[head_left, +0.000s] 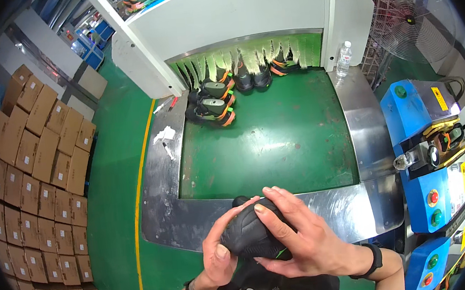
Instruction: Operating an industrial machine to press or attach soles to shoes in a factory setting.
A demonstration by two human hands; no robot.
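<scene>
Close to my body, a black shoe is held between my two hands, above the near metal edge of the conveyor. My left hand grips its left side, with the thumb toward me and the fingers over the top. Across its right side lies my right hand, fingers bent over the upper. A bit of green shows low on the shoe; most of its underside is hidden. Beyond, on the green belt, stand several black shoes with orange and green parts and a darker pair.
A torn strip curtain hangs at the machine opening. On the metal frame lie a crumpled white tissue and pens; a clear bottle stands far right. Stacked cartons fill the left. Blue machines and a fan stand right.
</scene>
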